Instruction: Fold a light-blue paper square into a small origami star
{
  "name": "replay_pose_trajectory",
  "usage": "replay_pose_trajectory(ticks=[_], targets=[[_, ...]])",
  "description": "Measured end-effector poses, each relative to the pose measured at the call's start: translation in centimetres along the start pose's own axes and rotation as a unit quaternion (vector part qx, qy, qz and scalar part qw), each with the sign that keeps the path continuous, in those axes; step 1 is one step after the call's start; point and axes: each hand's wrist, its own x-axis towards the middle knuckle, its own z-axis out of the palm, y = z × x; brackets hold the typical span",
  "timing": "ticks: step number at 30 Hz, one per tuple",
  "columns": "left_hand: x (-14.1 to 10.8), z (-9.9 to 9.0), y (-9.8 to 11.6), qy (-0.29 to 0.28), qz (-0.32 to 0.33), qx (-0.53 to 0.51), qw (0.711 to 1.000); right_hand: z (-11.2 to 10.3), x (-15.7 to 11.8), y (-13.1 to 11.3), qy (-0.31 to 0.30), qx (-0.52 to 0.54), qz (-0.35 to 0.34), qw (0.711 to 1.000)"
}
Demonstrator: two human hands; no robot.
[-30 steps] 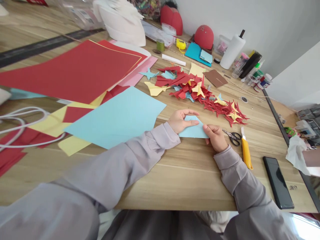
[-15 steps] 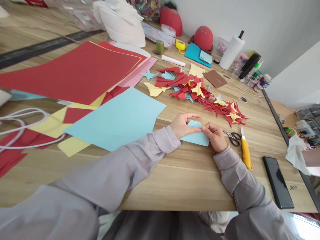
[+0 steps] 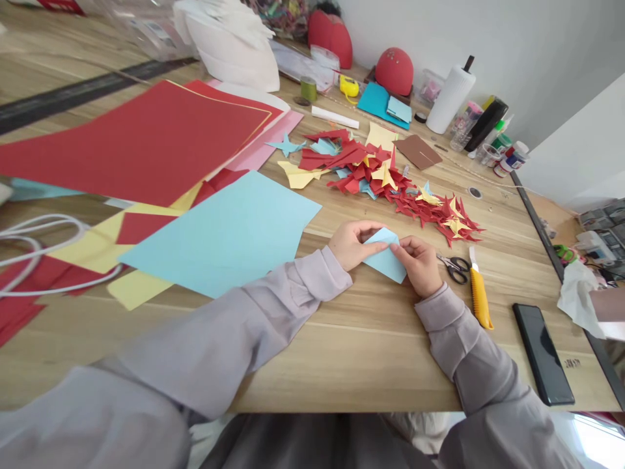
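Note:
My left hand (image 3: 350, 245) and my right hand (image 3: 420, 266) hold a folded piece of light blue paper (image 3: 385, 260) between them, just above the wooden table top (image 3: 342, 352). Its lower corner points down and to the right. The fingers of both hands pinch its upper edges and hide part of the fold. Closest to my right hand lie small black-handled scissors (image 3: 454, 268) and a yellow utility knife (image 3: 481, 299). A heap of folded red, yellow and blue paper pieces (image 3: 381, 176) lies beyond my hands.
Large light blue (image 3: 219, 231) and red (image 3: 131, 140) paper sheets cover the table's left. A black phone (image 3: 541, 355) lies at right, near a crumpled tissue (image 3: 576, 299). Bottles, a paper-towel roll (image 3: 452, 98) and red domes stand along the far wall.
The blue paper has turned, its point now angled down to the right. My fingers have shifted along its edges, and the view has moved slightly.

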Motion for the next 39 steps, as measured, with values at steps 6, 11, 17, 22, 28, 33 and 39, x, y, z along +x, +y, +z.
replay_pose_trajectory(ticks=[6,11,17,22,28,33,39], targets=[[-0.4,0.2,0.1,0.002,0.022,0.008,1.000,0.0,0.1,0.2,0.010,-0.002,0.000,1.000],[-0.5,0.3,0.2,0.005,0.024,0.022,0.999,-0.1,0.1,0.1,0.013,-0.004,-0.001,1.000],[-0.4,0.1,-0.4,0.009,0.033,0.039,0.999,0.0,0.1,0.1,0.017,0.002,0.005,1.000],[-1.0,0.3,-0.1,0.011,0.121,0.119,0.985,0.0,0.1,0.0,0.027,0.008,0.008,1.000],[-1.1,0.6,0.3,0.006,0.134,0.099,0.986,0.0,0.0,0.0,0.022,0.007,0.000,1.000],[-0.5,0.4,0.0,0.018,0.051,0.032,0.998,0.0,0.0,0.2,0.018,-0.005,-0.018,1.000],[-0.1,0.3,-0.2,0.012,-0.015,-0.019,1.000,-0.1,0.2,0.3,0.036,-0.060,-0.066,0.995]])
